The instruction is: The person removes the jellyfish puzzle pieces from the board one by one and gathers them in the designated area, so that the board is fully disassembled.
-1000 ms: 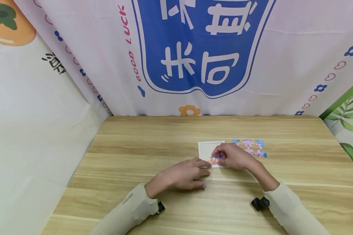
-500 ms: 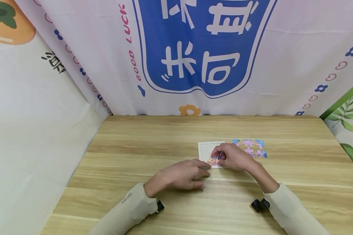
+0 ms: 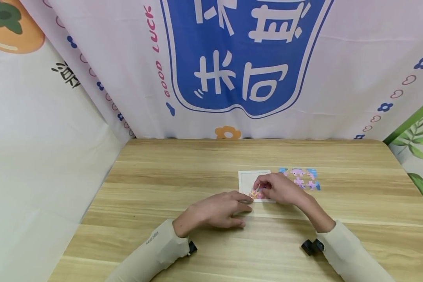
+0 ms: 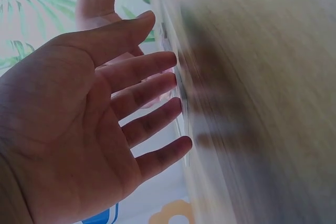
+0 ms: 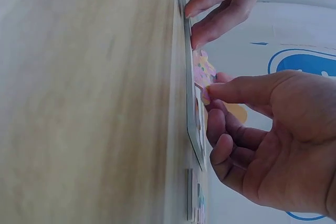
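A white puzzle tray (image 3: 254, 172) lies flat on the table, with colourful jigsaw pieces (image 3: 252, 193) set in its near left corner. My right hand (image 3: 283, 188) is over the tray's right part. Its thumb and index finger pinch a small puzzle piece (image 5: 205, 96), tilted up from the tray; most of its print is hidden. The other fingers of that hand curl inward. My left hand (image 3: 218, 209) lies palm down with its fingers extended, fingertips at the tray's near left corner. In the left wrist view the fingers of the left hand (image 4: 100, 114) are spread and hold nothing.
Several pink and blue loose puzzle pieces (image 3: 298, 172) lie in loose rows just right of the tray. A wooden table (image 3: 176, 164) carries everything. Printed cloth (image 3: 134, 78) hangs behind its far edge and along the left side.
The piece between my right fingertips has turned: blue showed there earlier, and now a thin raised edge shows. The left hand stays in place on the tray's corner.
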A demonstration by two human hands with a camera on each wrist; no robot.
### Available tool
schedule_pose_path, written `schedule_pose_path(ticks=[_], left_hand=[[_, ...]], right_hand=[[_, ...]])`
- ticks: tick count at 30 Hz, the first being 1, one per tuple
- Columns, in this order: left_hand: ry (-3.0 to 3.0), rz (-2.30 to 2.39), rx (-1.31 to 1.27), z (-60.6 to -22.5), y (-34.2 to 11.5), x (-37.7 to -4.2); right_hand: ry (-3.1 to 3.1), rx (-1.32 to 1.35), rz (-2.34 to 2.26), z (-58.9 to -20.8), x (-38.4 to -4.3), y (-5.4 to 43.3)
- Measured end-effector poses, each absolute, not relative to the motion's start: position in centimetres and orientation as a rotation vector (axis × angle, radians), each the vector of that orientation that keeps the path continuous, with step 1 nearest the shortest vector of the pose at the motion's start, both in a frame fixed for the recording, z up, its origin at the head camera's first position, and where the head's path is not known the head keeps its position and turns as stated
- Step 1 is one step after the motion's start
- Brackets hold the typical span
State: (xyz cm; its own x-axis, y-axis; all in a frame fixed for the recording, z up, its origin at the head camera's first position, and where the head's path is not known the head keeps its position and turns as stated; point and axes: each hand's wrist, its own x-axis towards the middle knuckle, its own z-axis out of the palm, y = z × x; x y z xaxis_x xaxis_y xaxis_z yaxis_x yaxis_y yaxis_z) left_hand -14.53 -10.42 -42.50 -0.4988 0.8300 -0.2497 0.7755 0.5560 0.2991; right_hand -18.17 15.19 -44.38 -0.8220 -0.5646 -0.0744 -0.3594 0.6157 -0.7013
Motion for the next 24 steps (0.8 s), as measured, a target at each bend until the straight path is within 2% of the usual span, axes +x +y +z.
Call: schedule_pose_path(ticks=[24], left_hand=[[2.448, 0.181, 1.344, -42.9, -10.4, -14.3]], right_hand=[[2.491, -0.681, -1.146, -44.4, -17.9, 18.0]])
